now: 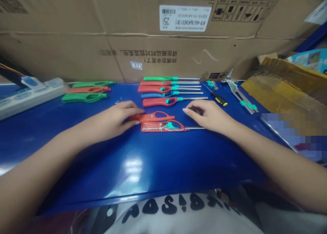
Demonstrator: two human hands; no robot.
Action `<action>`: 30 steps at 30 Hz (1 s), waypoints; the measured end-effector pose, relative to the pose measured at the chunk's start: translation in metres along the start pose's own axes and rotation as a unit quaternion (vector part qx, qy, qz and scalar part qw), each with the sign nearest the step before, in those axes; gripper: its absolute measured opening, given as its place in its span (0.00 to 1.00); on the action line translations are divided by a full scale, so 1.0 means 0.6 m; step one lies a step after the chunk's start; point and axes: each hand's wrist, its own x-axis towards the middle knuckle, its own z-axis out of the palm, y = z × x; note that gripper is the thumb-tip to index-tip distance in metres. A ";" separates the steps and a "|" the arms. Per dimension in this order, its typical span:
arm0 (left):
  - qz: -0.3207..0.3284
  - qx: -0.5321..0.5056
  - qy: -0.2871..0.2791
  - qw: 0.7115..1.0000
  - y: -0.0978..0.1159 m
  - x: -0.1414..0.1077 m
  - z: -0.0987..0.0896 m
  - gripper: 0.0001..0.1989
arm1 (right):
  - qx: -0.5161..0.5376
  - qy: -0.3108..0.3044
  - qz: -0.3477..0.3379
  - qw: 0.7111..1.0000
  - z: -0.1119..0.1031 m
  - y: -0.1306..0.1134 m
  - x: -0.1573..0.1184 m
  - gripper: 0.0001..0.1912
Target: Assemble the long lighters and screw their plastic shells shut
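My left hand point(122, 117) pinches the back end of an orange-red lighter casing half point(158, 116) between thumb and fingers. Just in front of that half lies an open lighter body point(153, 127) in the same colour, its inner parts, teal trigger point(171, 125) and thin metal tube point(195, 128) exposed. My right hand point(211, 115) hovers at the tube's far end, fingers loosely curled and thumb pointing left. Nothing shows in its fingers; whether it touches the tube is hard to tell. Behind both hands, several long-necked lighters point(158, 102) in red, blue and green lie in a row.
Green and red casing halves point(85, 97) lie at the left beside a white power strip point(33, 96). To the right are a black-yellow screwdriver point(220, 99), metal tubes with teal parts point(244, 99) and a yellow-taped cardboard box point(278, 84). A large carton point(114, 19) stands behind the blue table point(163, 165).
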 end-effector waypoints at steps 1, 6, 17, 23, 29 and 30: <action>-0.002 0.005 -0.001 1.000 -0.001 -0.002 0.003 0.22 | -0.007 -0.001 -0.006 1.000 0.002 0.001 0.001 0.17; -0.015 -0.002 0.005 1.000 -0.005 -0.007 0.007 0.19 | -0.018 0.005 -0.017 1.000 0.006 0.004 0.003 0.15; -0.112 -0.217 0.090 0.965 0.060 0.000 -0.017 0.18 | -0.063 0.075 -0.211 0.972 0.003 -0.008 -0.009 0.35; -0.114 -0.402 0.009 0.908 0.093 -0.002 0.000 0.17 | -0.079 0.074 -0.281 0.954 0.008 -0.021 -0.018 0.23; -0.080 -0.297 0.105 0.946 0.090 -0.004 0.004 0.18 | -0.052 0.057 -0.222 0.972 0.015 -0.025 -0.019 0.17; -0.060 -0.250 0.114 0.960 0.088 -0.004 0.003 0.18 | -0.055 0.051 -0.214 0.974 0.015 -0.026 -0.018 0.16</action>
